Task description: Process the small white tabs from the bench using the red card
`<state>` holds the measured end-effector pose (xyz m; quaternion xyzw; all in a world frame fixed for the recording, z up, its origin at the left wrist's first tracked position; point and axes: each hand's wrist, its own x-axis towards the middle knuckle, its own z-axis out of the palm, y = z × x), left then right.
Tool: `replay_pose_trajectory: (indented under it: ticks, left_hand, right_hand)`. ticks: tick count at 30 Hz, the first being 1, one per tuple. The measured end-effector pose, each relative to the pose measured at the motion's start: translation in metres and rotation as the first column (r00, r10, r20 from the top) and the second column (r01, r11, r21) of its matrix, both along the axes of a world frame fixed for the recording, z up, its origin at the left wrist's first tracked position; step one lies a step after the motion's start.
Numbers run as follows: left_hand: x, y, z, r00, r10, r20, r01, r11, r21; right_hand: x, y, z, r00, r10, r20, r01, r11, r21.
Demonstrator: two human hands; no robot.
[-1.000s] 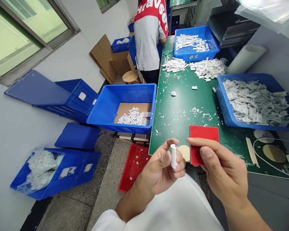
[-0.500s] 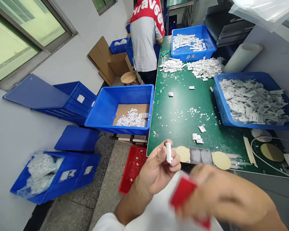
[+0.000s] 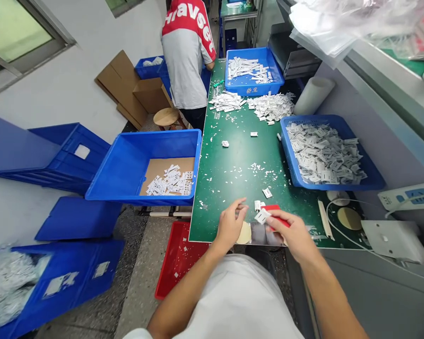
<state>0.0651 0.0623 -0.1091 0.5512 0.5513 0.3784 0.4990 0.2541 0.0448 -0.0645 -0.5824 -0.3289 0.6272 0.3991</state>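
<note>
A white tag (image 3: 262,216) lies against the red pad (image 3: 279,212) clamped in the right hand (image 3: 295,238), low centre. The left hand (image 3: 230,225), fingers apart, shows nothing held, at the green mat's (image 3: 212,226) near edge, just beside a second tag (image 3: 257,205).

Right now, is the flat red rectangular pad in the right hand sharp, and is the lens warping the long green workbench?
Head view: the red pad and right hand look sharp, no motion blur; the wide lens makes the green workbench taper away and tilts the blue crate at lower left; clear plastic sheeting at upper right shows glare.
</note>
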Motion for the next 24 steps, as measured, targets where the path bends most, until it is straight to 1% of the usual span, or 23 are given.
replay_pose_trajectory:
  ticks: [1,2,4,5,6,7,8,9,11,14,16,17,18,19,20,21,22,23,24]
  left_hand:
    - [0.005,0.008,-0.01,0.99,-0.043,-0.135,0.053,0.996,0.072]
    - [0.009,0.017,-0.02,0.962,-0.099,-0.255,0.138,0.98,0.14]
    - [0.018,0.031,-0.034,0.881,-0.225,-0.416,0.339,0.914,0.223]
    - [0.022,0.036,-0.04,0.846,-0.28,-0.453,0.417,0.877,0.237]
    - [0.025,0.041,-0.044,0.828,-0.328,-0.454,0.464,0.855,0.23]
    - [0.028,0.045,-0.047,0.828,-0.363,-0.427,0.482,0.85,0.211]
    - [0.029,0.048,-0.05,0.839,-0.385,-0.384,0.479,0.858,0.187]
    - [0.029,0.05,-0.052,0.857,-0.392,-0.335,0.463,0.871,0.165]
    - [0.025,0.051,-0.054,0.895,-0.368,-0.252,0.408,0.903,0.134]
    - [0.012,0.047,-0.052,0.947,-0.275,-0.167,0.293,0.951,0.097]
    - [0.002,0.04,-0.042,0.975,-0.202,-0.093,0.208,0.976,0.057]
    - [-0.003,0.035,-0.035,0.987,-0.159,0.014,0.159,0.987,0.011]
    - [-0.007,0.03,-0.025,0.979,-0.097,0.177,0.11,0.992,-0.06]
    - [-0.012,0.023,-0.013,0.927,-0.01,0.376,0.075,0.985,-0.157]
    - [-0.015,0.016,0.001,0.816,0.103,0.568,0.065,0.961,-0.268]
    - [-0.019,0.009,0.015,0.665,0.228,0.711,0.083,0.923,-0.374]
    - [-0.022,0.002,0.03,0.518,0.338,0.786,0.118,0.881,-0.458]
    - [-0.025,-0.005,0.045,0.414,0.416,0.81,0.152,0.845,-0.512]
    - [-0.028,-0.011,0.058,0.341,0.473,0.812,0.184,0.814,-0.551]
  right_hand:
    - [0.014,0.011,0.001,0.997,-0.056,-0.054,0.057,0.998,0.018]
    - [0.029,0.024,0.005,0.984,-0.112,-0.137,0.118,0.992,0.043]
    - [0.055,0.049,0.016,0.914,-0.226,-0.337,0.266,0.961,0.077]
    - [0.066,0.059,0.021,0.865,-0.29,-0.41,0.347,0.935,0.071]
    - [0.073,0.066,0.024,0.823,-0.35,-0.447,0.418,0.907,0.058]
    - [0.077,0.069,0.024,0.795,-0.406,-0.45,0.475,0.879,0.046]
    - [0.077,0.069,0.021,0.786,-0.444,-0.431,0.508,0.86,0.04]
    - [0.074,0.065,0.016,0.792,-0.458,-0.404,0.513,0.857,0.035]
    - [0.062,0.05,0.002,0.824,-0.431,-0.367,0.471,0.882,0.02]
    - [0.039,0.027,-0.013,0.858,-0.379,-0.347,0.402,0.915,-0.004]
    - [0.025,0.018,-0.014,0.872,-0.365,-0.325,0.385,0.923,-0.002]
    - [0.019,0.016,-0.012,0.881,-0.355,-0.312,0.376,0.927,0.007]
    - [0.013,0.014,-0.008,0.893,-0.338,-0.297,0.36,0.933,0.022]
    - [0.008,0.012,-0.004,0.907,-0.313,-0.282,0.338,0.94,0.043]
    - [0.002,0.01,0.0,0.92,-0.286,-0.267,0.315,0.947,0.069]
    - [-0.004,0.007,0.005,0.934,-0.254,-0.252,0.285,0.953,0.097]
    - [-0.009,0.004,0.009,0.947,-0.217,-0.236,0.251,0.96,0.125]
    - [-0.014,0.0,0.013,0.96,-0.176,-0.219,0.212,0.965,0.156]
    - [-0.019,-0.004,0.018,0.971,-0.126,-0.201,0.166,0.967,0.194]
